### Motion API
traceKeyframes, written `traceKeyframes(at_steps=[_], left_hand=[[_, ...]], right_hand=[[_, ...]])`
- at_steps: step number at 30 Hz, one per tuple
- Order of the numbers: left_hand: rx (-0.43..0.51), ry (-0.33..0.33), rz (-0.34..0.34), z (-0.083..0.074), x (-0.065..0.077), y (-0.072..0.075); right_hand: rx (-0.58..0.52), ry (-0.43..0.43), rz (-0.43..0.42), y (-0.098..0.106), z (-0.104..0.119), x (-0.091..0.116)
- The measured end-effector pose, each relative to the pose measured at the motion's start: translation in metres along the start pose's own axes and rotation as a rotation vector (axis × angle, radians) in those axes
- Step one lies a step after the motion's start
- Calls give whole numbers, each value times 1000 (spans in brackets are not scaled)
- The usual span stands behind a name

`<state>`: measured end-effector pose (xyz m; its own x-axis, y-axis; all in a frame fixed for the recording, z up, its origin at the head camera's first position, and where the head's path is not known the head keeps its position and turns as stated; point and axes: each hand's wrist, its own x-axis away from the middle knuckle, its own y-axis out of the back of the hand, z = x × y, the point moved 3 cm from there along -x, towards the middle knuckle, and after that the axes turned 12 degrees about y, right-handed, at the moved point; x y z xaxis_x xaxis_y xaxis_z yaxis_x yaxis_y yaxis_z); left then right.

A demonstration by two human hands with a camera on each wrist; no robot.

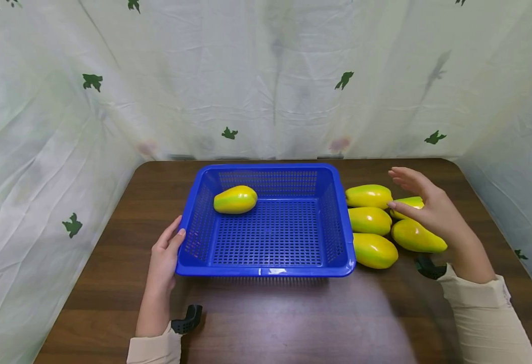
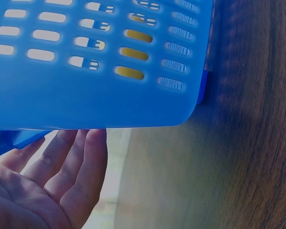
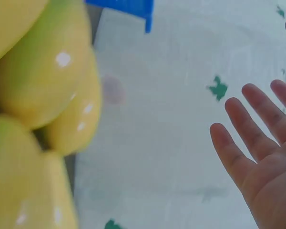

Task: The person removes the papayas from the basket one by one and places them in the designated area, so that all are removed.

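Note:
A blue plastic basket (image 1: 261, 271) with slotted walls and floor stands on the table. Inside it, toward the back left, lies one glossy yellow-green mango-like fruit (image 1: 235, 200). My left hand (image 1: 165, 255) holds the basket's left rim, thumb on top and fingers beneath, as the left wrist view shows from below. Several similar fruits (image 1: 375, 251) lie in two columns right of the basket, the nearer column against its side. Over the outer column hovers my right hand (image 1: 430, 207), fingers spread and holding nothing. It partly covers one fruit (image 1: 412, 202) at the back.
The brown wooden table (image 1: 293, 323) has a pale cloth (image 1: 257, 91) with green leaf shapes hanging behind it and at both sides. Black wrist mounts (image 1: 187, 319) sit at both cuffs, the right one close to the front fruits.

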<state>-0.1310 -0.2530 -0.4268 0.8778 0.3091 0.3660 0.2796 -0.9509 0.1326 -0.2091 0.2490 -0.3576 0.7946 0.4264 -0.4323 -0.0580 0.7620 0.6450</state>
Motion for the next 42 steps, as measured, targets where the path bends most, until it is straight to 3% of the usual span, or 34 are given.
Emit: traceKeyframes(at_steps=[6, 10, 24, 30, 42], left_hand=[[-3, -4, 1, 0, 1, 1], [8, -2, 0, 0, 0, 1], [-4, -8, 13, 0, -1, -2], [-9, -12, 11, 0, -1, -1], [-20, -9, 14, 0, -1, 1]], right_hand=[[-70, 62, 15, -12, 15, -25], [-116, 148, 38, -23, 27, -45], [-169, 303, 197, -79, 57, -104], [-198, 306, 235, -110, 58, -121], [-227, 231, 395, -171, 64, -146]])
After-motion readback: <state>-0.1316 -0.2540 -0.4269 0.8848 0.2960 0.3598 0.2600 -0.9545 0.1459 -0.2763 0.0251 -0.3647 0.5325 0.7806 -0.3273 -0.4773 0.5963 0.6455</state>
